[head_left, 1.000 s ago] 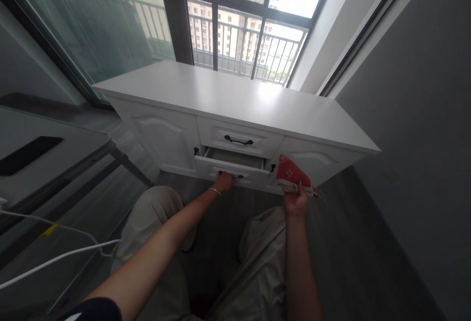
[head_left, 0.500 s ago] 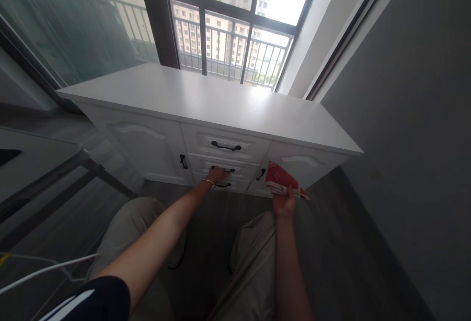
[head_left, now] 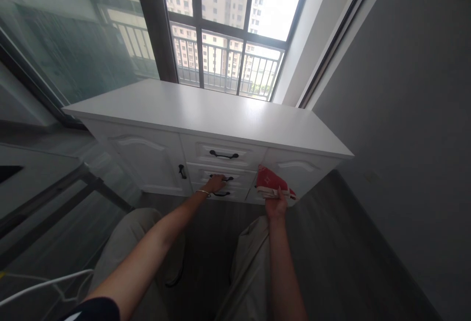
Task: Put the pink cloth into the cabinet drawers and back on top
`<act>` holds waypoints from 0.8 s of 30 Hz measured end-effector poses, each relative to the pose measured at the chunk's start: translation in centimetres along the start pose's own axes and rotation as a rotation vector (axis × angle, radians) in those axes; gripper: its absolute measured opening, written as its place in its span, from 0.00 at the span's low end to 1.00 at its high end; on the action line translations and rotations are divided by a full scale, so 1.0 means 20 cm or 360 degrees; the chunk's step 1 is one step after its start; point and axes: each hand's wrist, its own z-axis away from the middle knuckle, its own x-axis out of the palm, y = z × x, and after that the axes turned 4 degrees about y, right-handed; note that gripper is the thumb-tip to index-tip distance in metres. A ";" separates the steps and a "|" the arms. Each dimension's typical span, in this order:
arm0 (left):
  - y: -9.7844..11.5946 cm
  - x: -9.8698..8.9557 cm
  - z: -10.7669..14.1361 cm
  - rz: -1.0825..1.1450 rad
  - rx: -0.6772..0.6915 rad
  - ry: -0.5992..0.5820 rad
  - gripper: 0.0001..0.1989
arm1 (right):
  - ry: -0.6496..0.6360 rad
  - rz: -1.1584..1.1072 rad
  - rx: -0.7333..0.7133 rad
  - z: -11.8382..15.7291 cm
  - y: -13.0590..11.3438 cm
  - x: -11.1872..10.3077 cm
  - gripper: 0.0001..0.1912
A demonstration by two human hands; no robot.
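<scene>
From the head camera, the left hand reaches to the middle drawer of a white cabinet, its fingers curled around the drawer's black handle; the drawer sits shut. The right hand holds a folded red cloth, fingers closed on its lower edge, just in front of the cabinet's right door.

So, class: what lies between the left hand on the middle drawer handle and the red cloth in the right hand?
In the head view, only bare white drawer front lies between the left hand and the red cloth.
</scene>
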 end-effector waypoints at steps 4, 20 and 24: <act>-0.01 -0.09 0.14 0.0042 0.0086 0.0166 0.25 | -0.0003 0.0004 -0.0072 0.00 0.02 0.00 0.14; -0.62 -0.54 0.80 0.0264 -0.0525 0.0260 0.27 | 0.0038 -0.0034 0.0018 0.04 -0.03 0.04 0.20; -0.64 -0.48 0.83 0.0542 -0.0587 -0.0218 0.31 | 0.0032 -0.0020 0.0025 0.06 -0.05 0.06 0.19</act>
